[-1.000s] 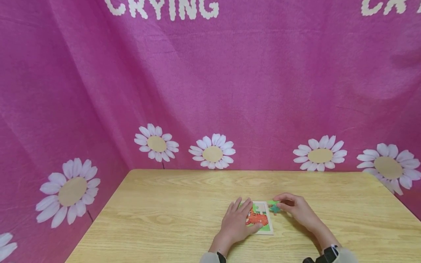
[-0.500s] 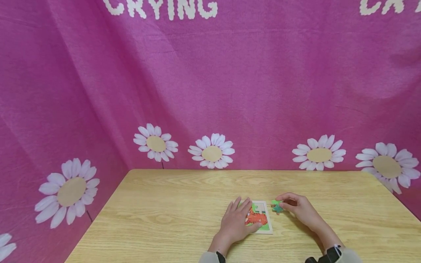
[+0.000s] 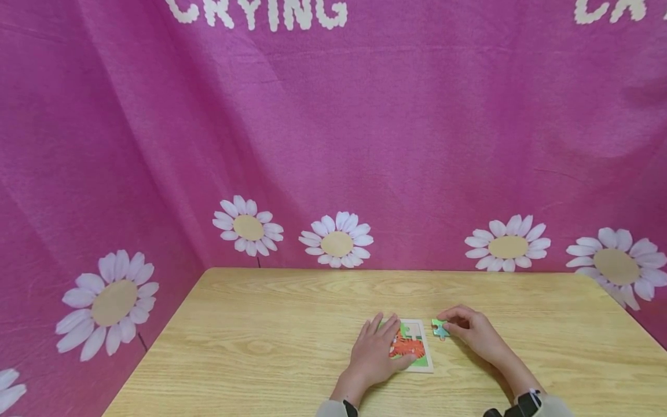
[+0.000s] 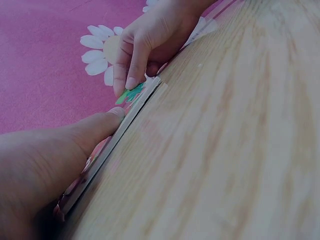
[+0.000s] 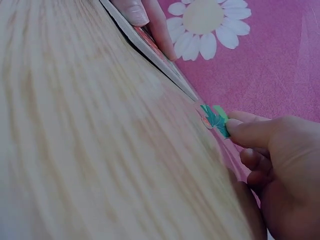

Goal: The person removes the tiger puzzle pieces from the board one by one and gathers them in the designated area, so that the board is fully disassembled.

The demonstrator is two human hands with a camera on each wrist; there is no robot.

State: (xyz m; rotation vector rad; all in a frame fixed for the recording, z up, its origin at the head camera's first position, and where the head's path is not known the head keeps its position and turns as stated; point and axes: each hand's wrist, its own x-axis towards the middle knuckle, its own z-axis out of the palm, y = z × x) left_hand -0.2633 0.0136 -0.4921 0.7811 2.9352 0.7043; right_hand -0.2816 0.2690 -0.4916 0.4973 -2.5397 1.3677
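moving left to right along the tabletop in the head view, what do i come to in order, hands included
left hand → puzzle, partly under that hand → loose piece → right hand, pinching the piece

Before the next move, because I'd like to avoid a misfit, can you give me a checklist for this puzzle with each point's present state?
1. Grip on the piece: the right hand pinches the puzzle piece by its edge; ok.
2. Board steadied: the left hand rests across the puzzle board; ok.
3. Gap visible: the open gap near the board's far right corner is not covered by fingers; ok.
4. Printed side of the piece facing up: ok.
5. Piece over the gap: it is beside the board, to the right; not ok.
6. Piece turned to match the gap: cannot tell.
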